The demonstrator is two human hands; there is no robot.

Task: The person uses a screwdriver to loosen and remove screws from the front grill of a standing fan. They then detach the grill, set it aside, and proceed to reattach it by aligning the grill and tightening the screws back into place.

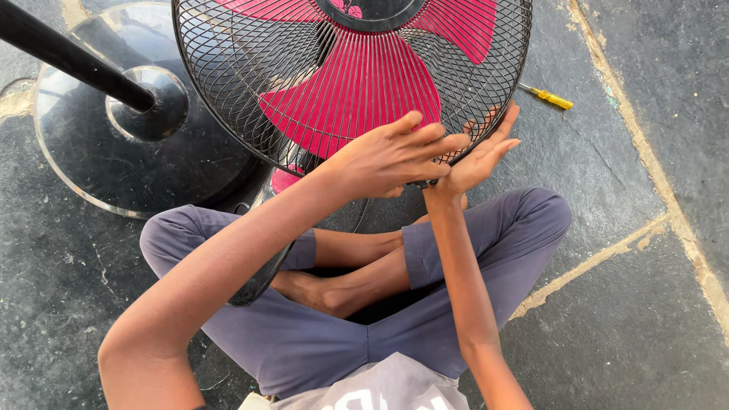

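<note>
The round black wire-mesh fan guard (357, 68) with its magenta plastic blades (357, 95) filled the upper middle of the frame, tipped toward the seated person so that its lower rim hung just over the crossed legs. Both hands met at that lower right rim, probably because the edge there needed bracing from two sides. The left hand (395, 156) lay across the front of the mesh, palm down, its fingers (437, 140) straight and pressed close together, flat against the wires rather than curled around any one of them. The right hand (478, 156) stood behind and beside the rim, palm turned up toward the left, its fingers (503, 125) extended and slightly spread; whether they hooked into the mesh could not be told, since the left hand and the grille hid the contact.

The black round pole (72, 57) ran from the upper left corner down into the glossy grey disc-shaped base (83, 159), which lay on the dark stone floor (645, 319) at the left, so the whole fan seemed laid over to bring the head within reach. A yellow-handled screwdriver (550, 96) lay on the floor at the upper right, just beyond the guard and apart from both hands. The person's grey-trousered knees (531, 220) sat directly under the rim, leaving little room beneath it.
</note>
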